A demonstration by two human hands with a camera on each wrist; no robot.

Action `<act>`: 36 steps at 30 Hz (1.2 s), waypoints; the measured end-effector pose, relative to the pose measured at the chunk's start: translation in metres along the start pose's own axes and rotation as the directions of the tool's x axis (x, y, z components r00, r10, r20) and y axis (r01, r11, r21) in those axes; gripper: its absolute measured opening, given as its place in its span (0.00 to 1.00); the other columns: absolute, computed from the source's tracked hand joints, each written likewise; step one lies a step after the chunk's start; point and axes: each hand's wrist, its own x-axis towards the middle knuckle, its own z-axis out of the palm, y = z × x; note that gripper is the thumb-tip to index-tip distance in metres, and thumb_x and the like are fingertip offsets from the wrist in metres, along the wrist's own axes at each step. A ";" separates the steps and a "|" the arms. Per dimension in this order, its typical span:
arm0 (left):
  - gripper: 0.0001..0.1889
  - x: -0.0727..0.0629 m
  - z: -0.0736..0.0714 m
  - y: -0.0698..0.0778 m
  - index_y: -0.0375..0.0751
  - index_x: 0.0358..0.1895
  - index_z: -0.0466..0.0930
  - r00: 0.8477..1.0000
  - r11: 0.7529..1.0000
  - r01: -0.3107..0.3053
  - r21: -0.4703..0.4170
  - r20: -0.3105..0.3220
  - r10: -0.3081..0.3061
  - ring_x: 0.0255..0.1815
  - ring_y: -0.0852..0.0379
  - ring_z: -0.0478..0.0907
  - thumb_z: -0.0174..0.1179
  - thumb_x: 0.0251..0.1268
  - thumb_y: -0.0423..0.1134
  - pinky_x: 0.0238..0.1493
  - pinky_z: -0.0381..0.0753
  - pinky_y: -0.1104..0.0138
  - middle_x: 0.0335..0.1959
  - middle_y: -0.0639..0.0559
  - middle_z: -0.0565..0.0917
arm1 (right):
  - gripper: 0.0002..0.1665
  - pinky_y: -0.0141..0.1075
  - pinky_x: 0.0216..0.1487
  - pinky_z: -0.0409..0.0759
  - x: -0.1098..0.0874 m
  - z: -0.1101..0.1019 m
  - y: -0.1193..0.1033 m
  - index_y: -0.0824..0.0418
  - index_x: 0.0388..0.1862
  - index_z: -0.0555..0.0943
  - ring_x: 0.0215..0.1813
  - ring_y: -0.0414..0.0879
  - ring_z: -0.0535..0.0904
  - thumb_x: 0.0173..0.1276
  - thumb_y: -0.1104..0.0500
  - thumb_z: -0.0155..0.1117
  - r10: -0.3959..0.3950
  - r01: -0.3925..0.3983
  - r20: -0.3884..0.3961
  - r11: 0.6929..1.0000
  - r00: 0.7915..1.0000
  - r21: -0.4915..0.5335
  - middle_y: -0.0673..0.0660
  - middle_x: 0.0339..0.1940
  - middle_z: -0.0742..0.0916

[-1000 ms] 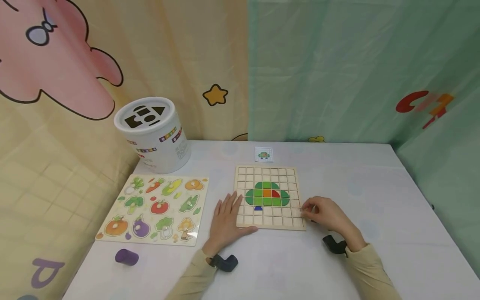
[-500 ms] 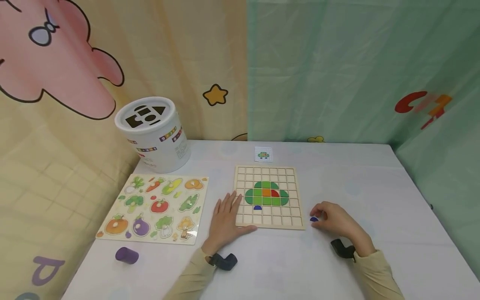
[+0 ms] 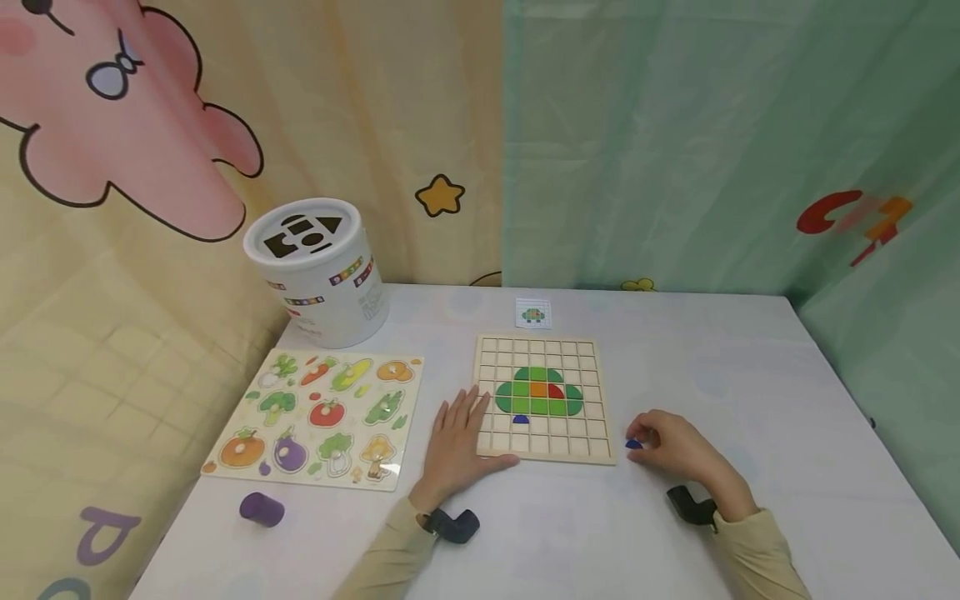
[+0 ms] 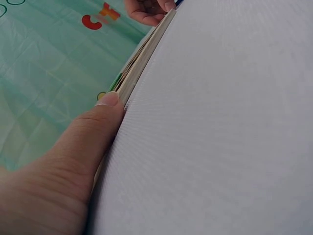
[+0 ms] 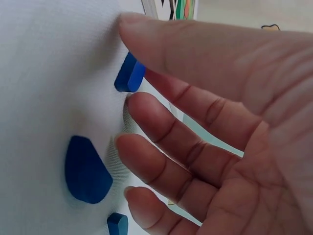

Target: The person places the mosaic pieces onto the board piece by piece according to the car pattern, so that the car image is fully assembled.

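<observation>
My left hand [image 3: 455, 450] lies spread at the left edge of a wooden grid board [image 3: 564, 442], its thumb along the front edge. Green, orange and red pieces form a rounded shape [image 3: 537, 406] on the grid, with a blue half-round piece [image 3: 521, 419] just below it. To the right of the board, my right hand [image 3: 670, 443] pinches another blue half-round piece [image 5: 129, 74] between thumb and forefinger, low over the white table. Two more blue pieces [image 5: 87, 170] lie beneath this hand in the right wrist view; the head view hides them.
A small pattern card [image 3: 533, 314] lies behind the board. On the left are a vegetable puzzle board [image 3: 352, 475], a white tub [image 3: 330, 304] with shaped holes in its lid, and a purple cylinder [image 3: 262, 509]. Curtains hang behind the table's far edge.
My right hand has moved off the board's right edge, rightward and nearer to me, and the blue half-round piece now shows at its fingertips. The left hand stays put; the head view shifts slightly.
</observation>
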 end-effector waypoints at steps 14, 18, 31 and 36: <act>0.57 0.001 0.002 -0.001 0.42 0.74 0.53 1.000 1.000 0.003 0.008 0.013 -0.003 0.75 0.47 0.42 0.52 0.47 0.78 0.71 0.39 0.52 0.75 0.45 0.52 | 0.14 0.34 0.28 0.68 0.000 0.000 0.005 0.58 0.32 0.81 0.28 0.42 0.67 0.49 0.62 0.77 -0.018 0.018 0.005 1.000 1.000 -0.015 0.48 0.27 0.76; 0.57 0.001 0.003 -0.001 0.41 0.74 0.54 1.000 1.000 -0.012 0.005 -0.010 0.012 0.74 0.45 0.44 0.51 0.47 0.78 0.71 0.41 0.50 0.74 0.44 0.53 | 0.14 0.34 0.28 0.68 0.000 0.000 0.006 0.58 0.33 0.81 0.29 0.43 0.67 0.48 0.61 0.77 -0.013 0.014 0.014 1.000 1.000 -0.012 0.48 0.27 0.77; 0.57 0.001 0.004 0.000 0.41 0.74 0.55 1.000 1.000 -0.001 0.019 -0.004 0.001 0.74 0.45 0.44 0.51 0.46 0.79 0.71 0.41 0.50 0.74 0.44 0.53 | 0.09 0.35 0.31 0.73 -0.002 -0.002 0.005 0.60 0.31 0.81 0.30 0.42 0.72 0.52 0.65 0.74 -0.040 0.040 -0.002 0.999 0.999 0.018 0.47 0.28 0.79; 0.57 0.000 0.003 -0.001 0.42 0.74 0.54 1.000 1.000 0.003 0.018 0.006 -0.003 0.75 0.46 0.43 0.51 0.46 0.79 0.71 0.40 0.51 0.75 0.45 0.53 | 0.07 0.34 0.30 0.74 0.000 -0.001 0.006 0.60 0.29 0.80 0.29 0.40 0.73 0.55 0.67 0.71 -0.036 0.036 0.015 0.999 0.999 0.037 0.46 0.25 0.79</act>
